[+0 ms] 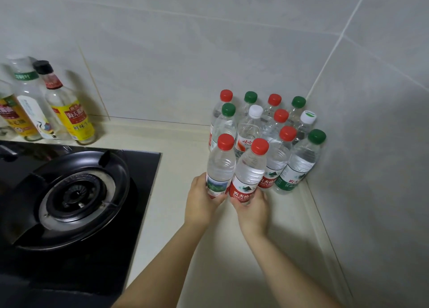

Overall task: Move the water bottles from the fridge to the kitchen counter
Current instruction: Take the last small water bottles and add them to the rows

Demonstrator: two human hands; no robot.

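Altogether twelve water bottles (pixel 278 159): six red-capped, four green, two white.

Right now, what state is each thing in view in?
left hand: grips left red-capped bottle, upright, capped
right hand: grips right red-capped bottle, upright, capped
corner bottles: upright, capped, on counter
gas burner: unlit
sauce bottles: upright

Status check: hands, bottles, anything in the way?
Left hand grips scenic-label bottle; right hand grips red-label bottle. Both at front of bottle group in counter corner. Stove off left, not blocking.
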